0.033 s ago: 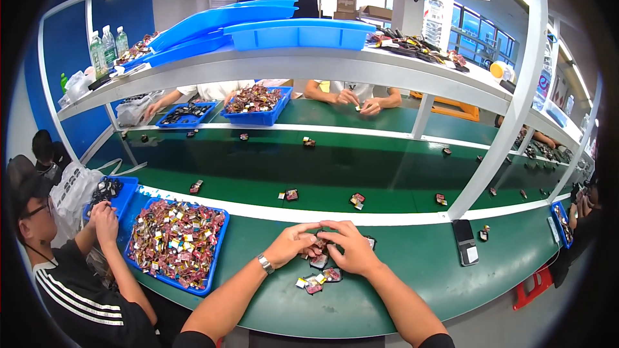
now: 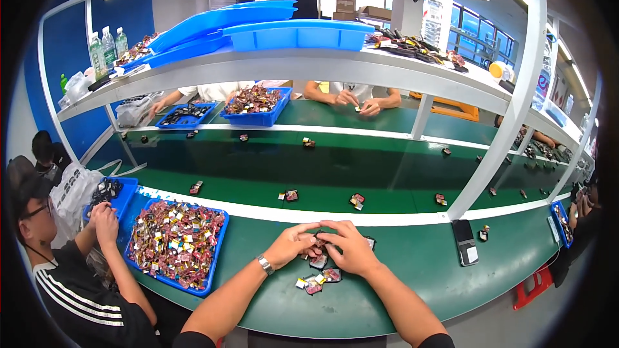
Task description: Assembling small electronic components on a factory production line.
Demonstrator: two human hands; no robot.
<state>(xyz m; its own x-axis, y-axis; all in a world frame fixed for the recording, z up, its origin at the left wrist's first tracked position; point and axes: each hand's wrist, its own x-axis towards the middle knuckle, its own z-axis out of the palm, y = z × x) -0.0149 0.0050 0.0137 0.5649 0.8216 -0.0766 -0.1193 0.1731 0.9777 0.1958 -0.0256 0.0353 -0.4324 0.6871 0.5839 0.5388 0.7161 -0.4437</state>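
Note:
My left hand (image 2: 291,245), a watch on its wrist, and my right hand (image 2: 351,249) arch round a small heap of small red circuit boards (image 2: 318,261) with black edges. Their fingers are stretched and curved, and the fingertips meet at the far side of the heap. Both hands look open, cupped about the boards rather than closed on one; part of the heap is hidden beneath them. Nearer to me lie a few loose boards (image 2: 314,283) with white and yellow tags. One more board (image 2: 370,243) shows just beyond my right hand.
A blue tray (image 2: 221,245) heaped with such boards stands to my left, beside a seated person (image 2: 77,270). A black phone-like device (image 2: 465,243) lies to the right. Past the white rail (image 2: 387,219), spaced boards lie on a green belt (image 2: 387,174). White posts (image 2: 496,129) carry a shelf overhead.

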